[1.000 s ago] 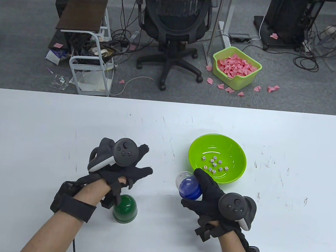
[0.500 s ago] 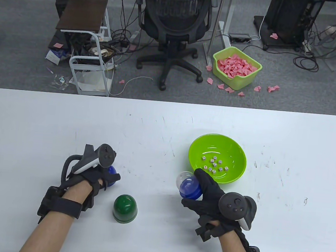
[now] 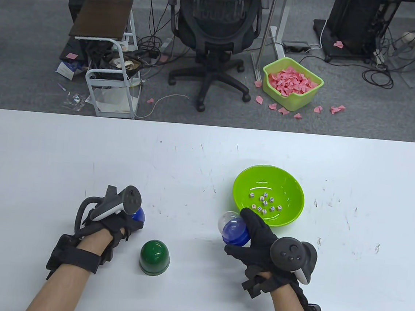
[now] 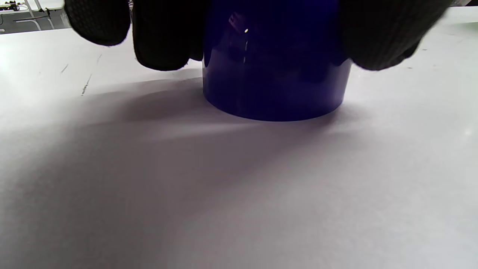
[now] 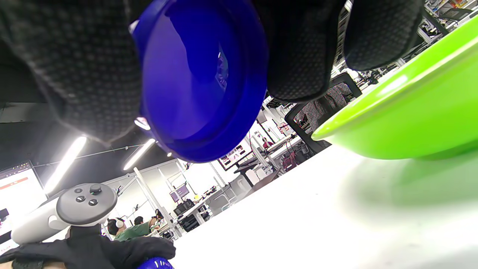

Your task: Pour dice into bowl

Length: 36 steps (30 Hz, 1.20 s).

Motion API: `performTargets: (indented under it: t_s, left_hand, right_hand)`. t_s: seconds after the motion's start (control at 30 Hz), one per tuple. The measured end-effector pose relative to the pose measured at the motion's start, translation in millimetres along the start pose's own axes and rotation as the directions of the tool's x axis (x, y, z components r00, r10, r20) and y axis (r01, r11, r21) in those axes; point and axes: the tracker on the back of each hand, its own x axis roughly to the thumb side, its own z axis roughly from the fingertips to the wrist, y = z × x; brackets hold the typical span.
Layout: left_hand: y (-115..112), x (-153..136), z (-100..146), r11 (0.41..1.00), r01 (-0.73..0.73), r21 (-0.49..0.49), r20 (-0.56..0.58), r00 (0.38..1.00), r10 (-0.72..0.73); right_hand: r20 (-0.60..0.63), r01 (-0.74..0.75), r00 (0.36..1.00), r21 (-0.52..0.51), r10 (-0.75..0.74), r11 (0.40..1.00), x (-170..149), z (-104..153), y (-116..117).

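Small white dice [image 3: 264, 202] lie scattered in the bottom of the round lime-green plastic bowl [image 3: 292, 185], which sits on the white desk [image 3: 208, 152] just beyond the fingertips of the right hand [image 3: 261, 247]. That hand is wrapped around a blue plastic cup with a clear domed cap [image 3: 234, 230], held on its side above the desk with the clear dome pointing toward the left hand; in the right wrist view the cup's blue face [image 5: 201, 78] shows between thumb and fingers, and whether any dice remain inside cannot be told. The left hand [image 3: 113, 223] is closed over a second, dark-blue cylindrical cup [image 4: 276, 71] that stands on the desk beneath its fingers [image 4: 164, 37], which curl round its upper part. A dark-green domed plastic cup [image 3: 154, 257] stands untouched between the two hands, nearer the left. The risks look modest but real: if the left hand lifts its blue cup without keeping it against the desk, any dice beneath could roll away across the smooth surface, and a pour tipped too low or too fast could bounce dice over the near rim of the shallow bowl or nudge the light bowl itself. The green cup sits close to the left forearm's path and could be knocked.
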Motion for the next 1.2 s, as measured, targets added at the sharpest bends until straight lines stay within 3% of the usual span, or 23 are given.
performTargets:
  t_s: [0.2,0.33,0.63,0.9,1.2]
  left_hand:
    - [12.6,-1.5,10.0,0.996,-0.059,0.068,0.038,0.998,0.057]
    - [32.8,2.3,22.5,0.982,-0.137,0.132,0.099,0.987,0.124]
    - [76.2,35.7,58.4,0.940,-0.269,0.209,0.294,0.934,0.202]
    - [89.6,77.9,81.8,0.917,-0.366,0.157,0.451,0.853,0.263]
    - [87.2,113.3,86.9,0.899,-0.432,0.066,0.541,0.773,0.332]
  right_hand:
    - [0.004,-0.003,1.000,0.004,0.003,1.000,0.3,-0.2,0.7]
    - [0.004,-0.005,1.000,0.005,0.005,1.000,0.3,0.0,0.8]
    - [0.019,-0.020,1.000,0.021,0.019,1.000,2.9,0.1,3.9]
    - [0.032,-0.029,0.999,0.049,0.027,0.998,5.6,0.2,6.5]
    - [0.046,-0.036,0.998,0.081,0.033,0.996,9.1,0.1,12.3]
